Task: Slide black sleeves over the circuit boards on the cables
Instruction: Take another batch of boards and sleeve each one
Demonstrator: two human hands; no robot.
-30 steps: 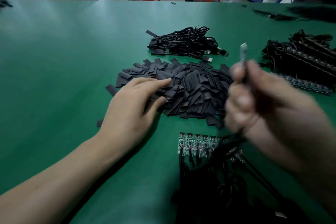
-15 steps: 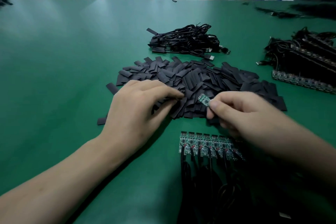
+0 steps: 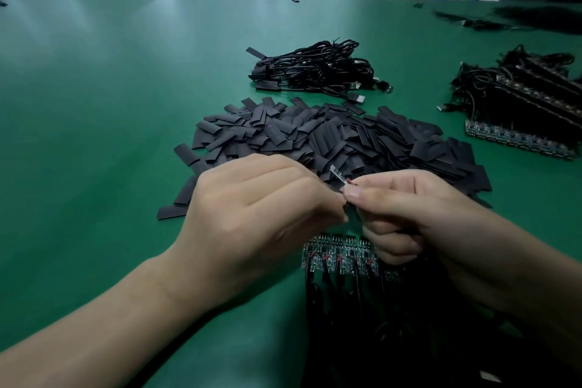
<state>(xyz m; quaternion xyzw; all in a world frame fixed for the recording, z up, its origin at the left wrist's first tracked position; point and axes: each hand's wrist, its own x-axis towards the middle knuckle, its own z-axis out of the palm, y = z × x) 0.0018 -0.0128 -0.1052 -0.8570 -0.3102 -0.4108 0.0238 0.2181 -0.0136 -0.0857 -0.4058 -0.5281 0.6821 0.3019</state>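
Lifted off the sleeve pile (image 3: 330, 135), left hand (image 3: 252, 198) curls, contents hidden; right hand (image 3: 409, 208) pinches circuit board (image 3: 338, 174), long axis pointing ten o'clock.

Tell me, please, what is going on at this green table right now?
A person at the green table is sleeving cable boards. The right hand pinches a small circuit board by its wire end, and the visible part of it is bare. The left hand, fingers curled, meets it at the fingertips; whether it holds a sleeve is hidden. The pile of black sleeves lies just beyond, and a row of bare boards waits below the hands.
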